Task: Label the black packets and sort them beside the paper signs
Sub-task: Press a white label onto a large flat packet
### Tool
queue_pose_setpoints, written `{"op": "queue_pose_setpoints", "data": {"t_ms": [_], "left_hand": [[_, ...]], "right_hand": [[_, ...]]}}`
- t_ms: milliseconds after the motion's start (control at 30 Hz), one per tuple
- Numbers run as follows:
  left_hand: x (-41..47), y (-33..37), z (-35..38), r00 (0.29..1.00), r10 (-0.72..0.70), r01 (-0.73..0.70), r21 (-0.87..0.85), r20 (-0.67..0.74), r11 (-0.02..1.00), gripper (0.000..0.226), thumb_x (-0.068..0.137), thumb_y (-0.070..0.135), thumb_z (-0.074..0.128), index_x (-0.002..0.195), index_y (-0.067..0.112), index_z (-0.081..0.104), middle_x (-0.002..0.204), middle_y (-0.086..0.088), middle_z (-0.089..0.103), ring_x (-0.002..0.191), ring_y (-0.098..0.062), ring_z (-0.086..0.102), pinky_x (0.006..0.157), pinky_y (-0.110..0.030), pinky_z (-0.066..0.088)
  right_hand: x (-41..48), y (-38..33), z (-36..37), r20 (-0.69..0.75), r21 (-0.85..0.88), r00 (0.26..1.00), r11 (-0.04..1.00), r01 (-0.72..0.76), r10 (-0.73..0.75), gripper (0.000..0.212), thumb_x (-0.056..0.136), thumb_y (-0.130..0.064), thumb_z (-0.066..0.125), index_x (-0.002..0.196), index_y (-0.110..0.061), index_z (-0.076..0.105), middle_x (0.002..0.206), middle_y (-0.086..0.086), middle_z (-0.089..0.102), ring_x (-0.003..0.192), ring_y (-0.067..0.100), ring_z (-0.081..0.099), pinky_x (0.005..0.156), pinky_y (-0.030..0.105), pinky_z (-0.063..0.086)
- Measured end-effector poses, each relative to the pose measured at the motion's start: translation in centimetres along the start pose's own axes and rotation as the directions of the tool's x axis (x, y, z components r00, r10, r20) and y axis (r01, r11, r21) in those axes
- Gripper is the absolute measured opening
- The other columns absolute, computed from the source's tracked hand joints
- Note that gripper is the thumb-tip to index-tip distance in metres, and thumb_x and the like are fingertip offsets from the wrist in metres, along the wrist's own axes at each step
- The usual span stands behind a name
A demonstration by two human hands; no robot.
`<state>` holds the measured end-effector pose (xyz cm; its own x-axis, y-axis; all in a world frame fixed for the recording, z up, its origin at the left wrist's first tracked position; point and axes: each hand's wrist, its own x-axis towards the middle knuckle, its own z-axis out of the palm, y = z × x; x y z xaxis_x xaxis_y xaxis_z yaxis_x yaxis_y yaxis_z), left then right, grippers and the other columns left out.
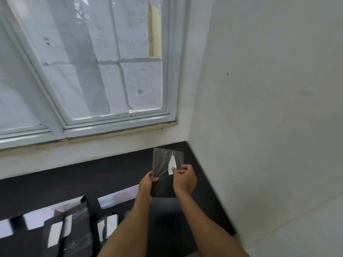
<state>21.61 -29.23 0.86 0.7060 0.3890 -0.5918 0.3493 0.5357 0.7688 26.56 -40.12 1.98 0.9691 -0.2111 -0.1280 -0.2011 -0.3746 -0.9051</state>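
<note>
Two bare hands and forearms are showing at the bottom of the view.
The left hand [146, 184] and the right hand [185, 179] are showing uncovered. The left forearm [130, 219] and the right forearm [200, 219] are running bare from the lower edge up to the wrists, looking smooth and narrowing as they go. The fingers [185, 166] are appearing slightly blurred, so nails and finer marks are too soft to make out. Whether a sleeve is beginning higher up cannot be told.
</note>
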Motion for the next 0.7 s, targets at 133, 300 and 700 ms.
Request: {"op": "queue_pose_setpoints", "data": {"t_ms": [133,300,700], "left_hand": [[-2.9,2.2,-4.4,0.999,0.047,-0.048,-0.050,-0.025,0.998,0.040,0.082,-0.001,0.050,0.119,0.005,0.062,0.116,-0.024,0.065,0.106,-0.041,0.060,0.096,-0.055,0.050],[-6.6,4.0,-9.5,0.986,0.149,-0.155,-0.086,-0.071,0.984,0.032,0.074,0.025,0.080,0.101,0.010,0.071,0.097,-0.016,0.074,0.093,-0.033,0.069,0.073,-0.040,0.060],[-10.5,7.5,-21.1,0.942,0.257,-0.284,-0.107,-0.218,0.953,0.037,0.073,0.027,0.081,0.099,0.004,0.072,0.096,-0.016,0.071,0.091,-0.031,0.067,0.069,-0.035,0.057]], "right_hand": [[-5.1,-2.8,2.6,0.014,-0.075,0.997,0.994,0.074,-0.073,0.029,0.079,-0.036,0.075,0.097,-0.023,0.057,0.081,-0.009,0.072,0.090,0.018,0.066,0.089,0.038,0.046],[-10.7,-5.7,4.9,0.049,-0.139,0.978,0.968,0.209,-0.204,0.028,0.080,-0.041,0.073,0.096,-0.023,0.059,0.086,-0.006,0.073,0.090,0.019,0.066,0.088,0.036,0.042],[-18.4,-9.7,8.4,0.458,0.145,0.865,0.977,0.153,-0.204,0.073,0.062,-0.035,0.089,0.121,-0.018,0.051,0.120,0.006,0.060,0.101,0.020,0.060,0.079,0.029,0.054]]}}
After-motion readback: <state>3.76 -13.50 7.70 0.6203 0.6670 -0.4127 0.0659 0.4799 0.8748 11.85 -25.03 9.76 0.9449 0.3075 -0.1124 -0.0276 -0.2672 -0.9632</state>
